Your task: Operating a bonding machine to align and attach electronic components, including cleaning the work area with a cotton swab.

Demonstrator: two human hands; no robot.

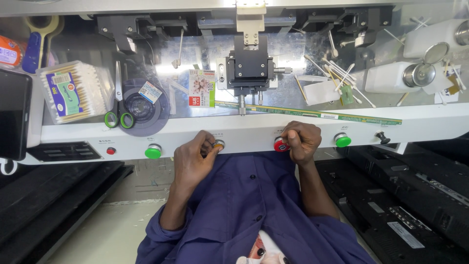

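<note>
**Both hands at the panel buttons**

While your left hand (194,161) pinches the yellow button (219,144) with closed fingertips, your right hand (300,141), fisted, presses beside the red button (279,144). Beyond both knuckles, the green strip (308,113) lies lengthwise, left to right.

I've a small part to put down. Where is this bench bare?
Bare: the white ledge between the tape reel and the left hand pinching the yellow button, and its right end past the black knob. Crowded: swab box and scissors at left; loose swabs and white bottles at right. The right hand is fisted at the red button.
</note>
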